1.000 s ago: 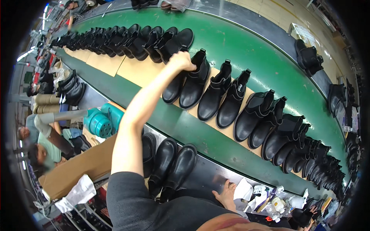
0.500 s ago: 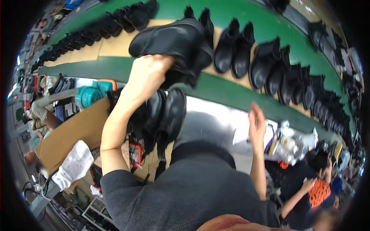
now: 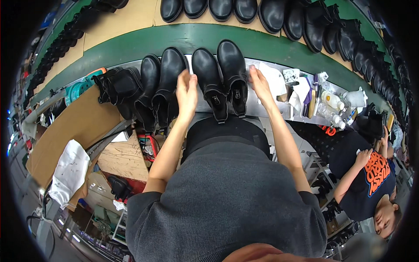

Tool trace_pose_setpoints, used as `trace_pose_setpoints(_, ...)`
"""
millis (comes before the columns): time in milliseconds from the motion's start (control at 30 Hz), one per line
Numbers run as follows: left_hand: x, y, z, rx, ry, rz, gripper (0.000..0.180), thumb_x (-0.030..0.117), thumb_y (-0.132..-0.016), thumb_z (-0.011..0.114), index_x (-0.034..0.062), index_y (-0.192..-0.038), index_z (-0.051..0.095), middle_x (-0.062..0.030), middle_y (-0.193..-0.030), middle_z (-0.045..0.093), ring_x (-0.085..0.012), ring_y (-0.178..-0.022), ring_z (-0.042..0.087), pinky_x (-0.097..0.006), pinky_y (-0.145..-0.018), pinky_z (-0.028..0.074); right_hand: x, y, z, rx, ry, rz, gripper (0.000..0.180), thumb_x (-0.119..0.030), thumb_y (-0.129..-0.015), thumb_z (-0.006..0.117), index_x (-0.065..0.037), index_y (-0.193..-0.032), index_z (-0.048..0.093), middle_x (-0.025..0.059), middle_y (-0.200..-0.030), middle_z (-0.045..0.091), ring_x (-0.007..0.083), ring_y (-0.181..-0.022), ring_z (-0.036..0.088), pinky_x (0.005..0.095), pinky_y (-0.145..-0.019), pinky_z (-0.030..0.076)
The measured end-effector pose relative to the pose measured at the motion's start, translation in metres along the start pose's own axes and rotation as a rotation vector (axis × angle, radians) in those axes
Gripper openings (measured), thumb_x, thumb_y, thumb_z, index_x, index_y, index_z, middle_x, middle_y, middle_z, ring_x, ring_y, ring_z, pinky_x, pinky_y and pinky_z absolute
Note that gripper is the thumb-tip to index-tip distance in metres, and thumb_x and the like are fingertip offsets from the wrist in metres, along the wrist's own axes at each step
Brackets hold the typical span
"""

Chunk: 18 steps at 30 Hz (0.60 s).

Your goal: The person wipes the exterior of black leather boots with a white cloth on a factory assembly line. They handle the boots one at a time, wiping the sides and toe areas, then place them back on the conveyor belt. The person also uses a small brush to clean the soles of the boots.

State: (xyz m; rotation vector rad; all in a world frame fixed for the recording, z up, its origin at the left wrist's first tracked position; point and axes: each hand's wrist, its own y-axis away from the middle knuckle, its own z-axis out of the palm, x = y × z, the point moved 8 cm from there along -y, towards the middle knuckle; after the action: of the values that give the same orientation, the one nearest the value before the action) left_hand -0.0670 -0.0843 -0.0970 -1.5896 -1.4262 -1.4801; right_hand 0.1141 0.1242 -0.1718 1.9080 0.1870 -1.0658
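Observation:
A pair of black leather ankle boots, the left boot [image 3: 206, 70] and the right boot [image 3: 230, 59], stands on the metal ledge in front of me, toes pointing away. My left hand [image 3: 187, 94] is open just left of this pair, between it and another black boot [image 3: 172, 65]. On the other side, my right hand [image 3: 260, 85] is open with fingers stretched out, close to the right boot. Neither hand holds anything. Beside that other boot stands its neighbour [image 3: 149, 72], and further left lies a bunch of black footwear [image 3: 120, 85].
Rows of black boots [image 3: 220, 8] line the green bench [image 3: 187, 39] beyond. Bottles [image 3: 331, 101], papers [image 3: 270, 78] and tools lie right on the ledge. A brown board [image 3: 74, 126] and a teal machine [image 3: 78, 91] are left. Another person [image 3: 366, 174] is at right.
My left hand held black boots raised over the green bench; it has come down and let go. A pair now stands before me, and my right hand has moved left beside it.

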Motion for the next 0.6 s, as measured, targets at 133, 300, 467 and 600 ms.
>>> trace_pose_setpoints(133,-0.098,0.023,0.024,-0.346,0.22,-0.858,0.081,0.071,-0.09,0.027,0.0015,-0.112,0.061,-0.0038,-0.087,0.061,-0.0179,-0.096,0.051,-0.045,-0.095,0.032,-0.014,-0.005,0.024,-0.111,-0.003,0.02,0.093,-0.071,-0.08,0.052,0.003,-0.135,0.044,0.0235,-0.131,0.051,0.0328,-0.123,0.047,0.0362,-0.099,0.039)
trace_pose_setpoints(300,0.014,0.02,0.015,-0.454,0.36,-0.425,0.092,0.075,-0.089,0.009,0.0001,-0.113,0.058,-0.006,-0.092,0.062,-0.0181,-0.093,0.053,-0.036,-0.095,0.032,0.013,-0.001,0.016,-0.379,-0.709,0.208,0.054,-0.047,-0.089,0.058,-0.005,-0.123,0.057,0.0088,-0.114,0.065,0.0201,-0.102,0.062,0.0314,-0.085,0.049)
trace_pose_setpoints(467,0.079,0.039,0.019,-0.597,0.301,-0.282,0.09,0.071,-0.091,0.01,-0.0003,-0.117,0.058,-0.0046,-0.093,0.061,-0.0161,-0.093,0.053,-0.033,-0.094,0.034,-0.035,0.049,0.015,-0.305,-0.91,0.094,0.039,-0.039,-0.092,0.056,-0.003,-0.105,0.065,0.0083,-0.097,0.069,0.0173,-0.086,0.066,0.0309,-0.08,0.052)
trace_pose_setpoints(600,0.072,0.04,0.022,-0.588,0.348,-0.283,0.087,0.07,-0.093,0.017,-0.0011,-0.123,0.055,-0.0055,-0.097,0.061,-0.0179,-0.098,0.054,-0.036,-0.094,0.033,-0.002,0.022,0.003,-0.31,-0.976,0.071,0.041,-0.041,-0.092,0.057,-0.003,-0.106,0.065,0.0062,-0.093,0.068,0.016,-0.082,0.064,0.0298,-0.078,0.051)
